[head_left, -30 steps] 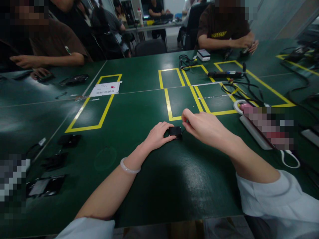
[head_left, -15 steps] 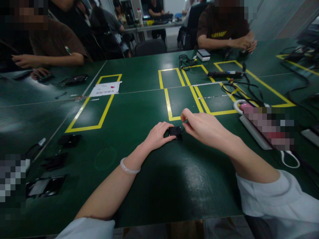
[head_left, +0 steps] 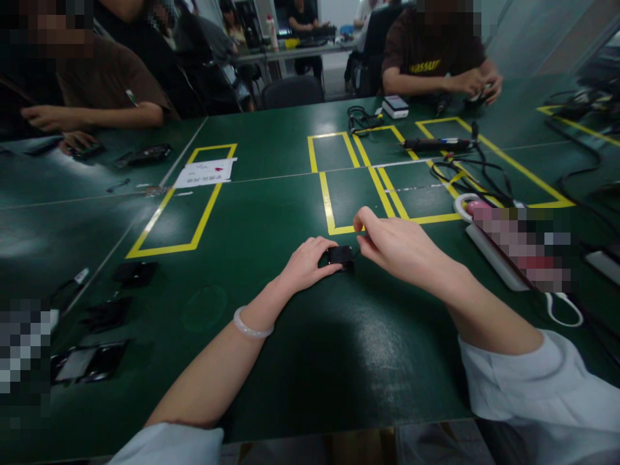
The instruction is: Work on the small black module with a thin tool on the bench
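My left hand [head_left: 307, 263] rests on the green table with thumb and fingers closed around the left side of a small black box-shaped part [head_left: 341, 256]. Just to the right of that part, my right hand [head_left: 387, 242] is curled, thumb and index finger brought together. A thin dark line runs from these fingertips toward the black part; whether it is a tool or a wire I cannot make out. The black part lies on the tabletop.
Yellow tape outlines [head_left: 330, 203] mark the table beyond my hands. At left lie several black parts [head_left: 135, 274] and a white paper label [head_left: 205, 173]. On the right are a pink-covered item [head_left: 504, 236], a black pen-like tool [head_left: 438, 144] and cables. Other people sit across the table.
My right hand has shifted very slightly, its raised knuckles a little higher. The left hand and the black part stay where they were.
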`<action>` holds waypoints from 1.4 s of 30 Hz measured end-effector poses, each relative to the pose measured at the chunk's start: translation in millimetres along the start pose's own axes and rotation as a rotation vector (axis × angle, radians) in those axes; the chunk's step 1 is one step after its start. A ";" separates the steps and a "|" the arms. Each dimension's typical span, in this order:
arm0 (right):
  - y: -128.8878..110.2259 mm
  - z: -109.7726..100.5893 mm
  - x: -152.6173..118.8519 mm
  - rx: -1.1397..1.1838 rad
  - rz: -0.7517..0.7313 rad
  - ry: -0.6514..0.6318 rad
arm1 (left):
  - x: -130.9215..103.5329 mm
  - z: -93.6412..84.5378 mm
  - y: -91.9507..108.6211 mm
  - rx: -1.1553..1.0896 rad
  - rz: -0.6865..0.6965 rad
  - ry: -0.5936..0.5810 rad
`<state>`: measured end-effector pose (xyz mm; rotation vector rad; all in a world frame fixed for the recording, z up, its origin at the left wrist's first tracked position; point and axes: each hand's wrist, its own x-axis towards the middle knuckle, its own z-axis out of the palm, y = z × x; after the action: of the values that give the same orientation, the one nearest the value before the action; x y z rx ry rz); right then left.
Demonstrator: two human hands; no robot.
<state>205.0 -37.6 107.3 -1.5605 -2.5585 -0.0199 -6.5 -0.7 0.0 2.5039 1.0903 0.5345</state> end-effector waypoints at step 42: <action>-0.9 -1.4 -1.0 0.032 -0.037 -0.020 | -1.0 -1.1 0.6 -0.002 0.005 -0.002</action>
<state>204.7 -39.0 108.6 -1.5097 -2.5892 0.0326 -7.3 -1.7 1.1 2.5056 1.0816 0.5338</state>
